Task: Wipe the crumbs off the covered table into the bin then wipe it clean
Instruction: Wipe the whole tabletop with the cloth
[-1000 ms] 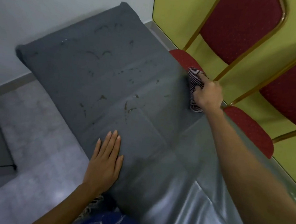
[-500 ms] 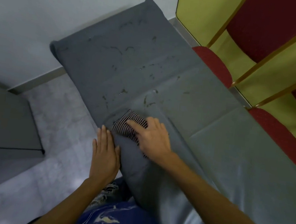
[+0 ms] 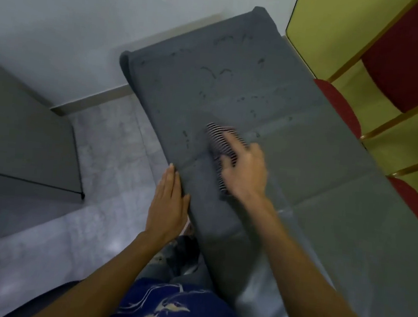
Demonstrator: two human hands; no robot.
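Striped cloth [image 3: 221, 144], clenched in right hand [image 3: 245, 172], mid-counter [image 3: 317, 169]; left hand [image 3: 168, 203] released, flat at 7 o'clock edge. Risk: crumbs [image 3: 218, 72] at 12 o'clock scatter floorward; no bin visible.

I take this for a function or meeting room: red padded banquet chairs [image 3: 405, 50] with gold frames along a yellow wall [image 3: 317, 25], a long table [image 3: 305, 168] under grey cloth, and a pale tiled floor [image 3: 116, 143].
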